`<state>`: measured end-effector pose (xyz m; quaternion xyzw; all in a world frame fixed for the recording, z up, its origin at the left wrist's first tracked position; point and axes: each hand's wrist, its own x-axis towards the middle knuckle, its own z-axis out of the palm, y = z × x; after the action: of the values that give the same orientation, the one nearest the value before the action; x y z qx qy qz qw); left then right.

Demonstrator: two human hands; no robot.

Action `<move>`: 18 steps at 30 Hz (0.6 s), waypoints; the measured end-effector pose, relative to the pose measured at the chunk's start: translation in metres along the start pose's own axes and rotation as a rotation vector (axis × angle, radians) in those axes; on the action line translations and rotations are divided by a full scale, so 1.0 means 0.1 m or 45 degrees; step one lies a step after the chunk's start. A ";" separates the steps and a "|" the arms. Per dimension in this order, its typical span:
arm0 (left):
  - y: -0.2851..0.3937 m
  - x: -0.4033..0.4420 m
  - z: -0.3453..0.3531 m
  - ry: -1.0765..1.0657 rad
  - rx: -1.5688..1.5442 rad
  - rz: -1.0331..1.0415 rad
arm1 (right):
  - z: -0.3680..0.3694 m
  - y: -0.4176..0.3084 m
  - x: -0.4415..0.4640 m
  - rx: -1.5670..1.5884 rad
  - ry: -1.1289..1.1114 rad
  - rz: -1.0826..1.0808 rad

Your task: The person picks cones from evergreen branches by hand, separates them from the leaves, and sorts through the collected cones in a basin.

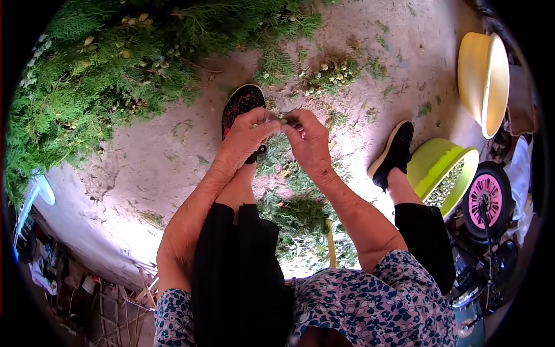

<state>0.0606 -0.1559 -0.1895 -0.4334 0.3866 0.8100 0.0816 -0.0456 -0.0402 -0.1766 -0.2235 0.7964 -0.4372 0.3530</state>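
Observation:
My left hand (247,137) and my right hand (311,143) meet above the floor, in front of my knees. Both are closed in a pinch, fingertips nearly touching. What they hold, if anything, is too small to make out; a bit of green shows near the fingertips. Beneath them lie scattered evergreen clippings (300,222). A small heap of sprigs with pale cones (332,75) rests on the floor just beyond my right hand. To the left spreads a large pile of cut evergreen branches (75,110) bearing similar cones.
At the right, a lime-green basin (430,159) contains many small green pieces. A yellow basin (474,75) stands tilted farther back. Nearby are a pink-rimmed wheel (485,199) and clutter. My shoes (241,104) flank the hands on the concrete floor (156,168).

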 end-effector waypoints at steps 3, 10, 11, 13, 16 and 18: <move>0.02 -0.01 -0.03 -0.069 0.130 -0.063 | -0.02 0.05 0.01 -0.076 -0.030 -0.069; 0.09 -0.05 0.01 -0.155 0.201 -0.112 | -0.14 0.01 0.10 -0.143 0.161 -0.082; 0.09 -0.05 0.00 -0.142 0.031 -0.202 | -0.10 -0.07 0.08 -0.071 0.127 -0.122; 0.11 -0.05 0.02 -0.020 -0.209 -0.212 | -0.05 -0.18 0.02 -0.116 -0.029 -0.110; 0.07 -0.04 -0.06 0.062 -0.478 -0.231 | 0.01 -0.22 0.13 0.018 -0.190 -0.201; 0.00 -0.01 -0.13 0.011 -0.493 -0.249 | 0.08 -0.11 0.32 -0.006 -0.084 -0.233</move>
<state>0.0689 -0.1646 -0.1930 -0.4798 0.1801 0.8555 0.0735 -0.0595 -0.0715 -0.1817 -0.3105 0.7616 -0.4580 0.3373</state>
